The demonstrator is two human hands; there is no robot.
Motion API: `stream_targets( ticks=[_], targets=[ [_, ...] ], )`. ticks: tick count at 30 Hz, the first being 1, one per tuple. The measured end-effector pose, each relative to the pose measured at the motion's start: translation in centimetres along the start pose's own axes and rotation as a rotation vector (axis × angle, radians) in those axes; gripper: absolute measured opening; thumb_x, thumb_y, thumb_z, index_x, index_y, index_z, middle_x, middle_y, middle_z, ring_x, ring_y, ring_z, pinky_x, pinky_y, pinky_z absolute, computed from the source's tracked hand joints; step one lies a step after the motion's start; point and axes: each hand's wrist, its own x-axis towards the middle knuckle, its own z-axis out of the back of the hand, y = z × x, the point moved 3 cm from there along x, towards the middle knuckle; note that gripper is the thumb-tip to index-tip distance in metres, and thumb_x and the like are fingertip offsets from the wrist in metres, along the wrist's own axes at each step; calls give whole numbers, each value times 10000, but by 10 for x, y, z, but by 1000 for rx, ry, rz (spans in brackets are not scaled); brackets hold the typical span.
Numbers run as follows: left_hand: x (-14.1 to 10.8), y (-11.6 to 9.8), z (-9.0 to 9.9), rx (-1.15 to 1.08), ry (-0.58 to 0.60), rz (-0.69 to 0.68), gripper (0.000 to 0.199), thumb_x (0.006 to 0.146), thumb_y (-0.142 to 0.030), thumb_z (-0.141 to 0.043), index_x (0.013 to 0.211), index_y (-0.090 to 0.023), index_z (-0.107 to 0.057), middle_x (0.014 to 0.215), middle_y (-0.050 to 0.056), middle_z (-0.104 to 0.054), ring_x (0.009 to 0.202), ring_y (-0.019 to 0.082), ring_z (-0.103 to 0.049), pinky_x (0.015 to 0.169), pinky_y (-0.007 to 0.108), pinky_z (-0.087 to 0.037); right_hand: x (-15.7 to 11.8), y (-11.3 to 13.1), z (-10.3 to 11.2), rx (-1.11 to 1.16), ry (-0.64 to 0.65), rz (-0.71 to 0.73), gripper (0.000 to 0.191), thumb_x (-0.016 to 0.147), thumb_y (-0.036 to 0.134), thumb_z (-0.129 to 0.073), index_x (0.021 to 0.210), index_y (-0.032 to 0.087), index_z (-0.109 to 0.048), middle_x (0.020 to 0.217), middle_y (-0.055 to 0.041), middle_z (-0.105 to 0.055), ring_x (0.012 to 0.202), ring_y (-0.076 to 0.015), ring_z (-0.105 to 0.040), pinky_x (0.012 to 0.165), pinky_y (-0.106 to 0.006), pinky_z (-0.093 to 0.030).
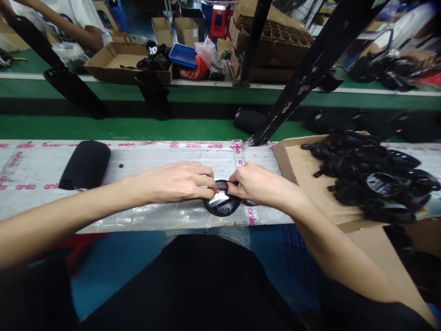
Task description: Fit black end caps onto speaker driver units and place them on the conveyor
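A round black plastic housing (222, 208) lies flat on the film-covered bench (165, 154), just in front of me. A silver piece (217, 200) sits on it, with a short red wire (223, 188) across its top. My left hand (174, 183) comes in from the left, its fingertips gripping the housing's near side. My right hand (257, 184) comes in from the right, its finger and thumb pinching at the red wire. The fingertips of both hands nearly meet and hide the housing's upper part.
A black padded cylinder (85, 164) lies on the bench to the left. On the right, a cardboard tray (310, 184) holds a heap of black plastic parts (368, 177). A black metal post (296, 78) rises behind. Beyond a green belt (138, 128), a co-worker's arm (65, 23) reaches near cardboard boxes.
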Motion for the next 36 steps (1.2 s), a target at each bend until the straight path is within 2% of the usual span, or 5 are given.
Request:
stream_targets(
  ticks=[18, 22, 26, 31, 36],
  targets=[
    [2, -25, 14, 208, 92, 76, 268, 1094, -169, -471, 1130, -264, -718, 1124, 71, -767, 992, 259, -719, 893, 388, -500, -19, -12, -12, 47, -150, 58, 392, 1075, 223, -454, 771, 184, -699, 640, -22, -651, 543, -141, -512, 602, -314, -337],
    [-8, -36, -6, 11, -174, 323, 535, 951, -605, -750, 1327, -259, -589, 1339, 128, -688, 1197, 332, -702, 977, 441, -582, -45, -60, -25, 261, -364, -107, 382, 1106, 344, -425, 1308, 220, -724, 1198, -95, -813, 1070, -258, -767, 937, -369, -566],
    [-9, -31, -61, -189, -531, 536, 922, 753, -634, -922, 1439, -268, -427, 1413, 165, -576, 1314, 376, -647, 1032, 514, -609, -51, -103, -77, 181, -275, -140, 932, 796, 210, -779, 1660, 236, -431, 1783, -203, -335, 1635, -425, -359, 1251, -605, -437],
    [-6, -17, -80, -411, -481, 447, 637, 896, -410, -846, 1330, -286, -396, 1531, 169, -551, 1430, 329, -604, 1108, 478, -573, -42, -121, -115, 255, -353, -59, 848, 760, 83, -715, 1573, 245, -534, 1586, -182, -573, 1511, -375, -527, 1245, -608, -457],
    [-3, -30, -61, -11, -603, 476, 274, 947, -373, -806, 1083, -228, -618, 1372, 151, -597, 1305, 333, -623, 1017, 474, -533, -50, -119, -113, 891, -604, -130, 649, 852, 483, -801, 1426, 232, -631, 1371, -147, -747, 1261, -367, -727, 1140, -582, -560]
  ],
)
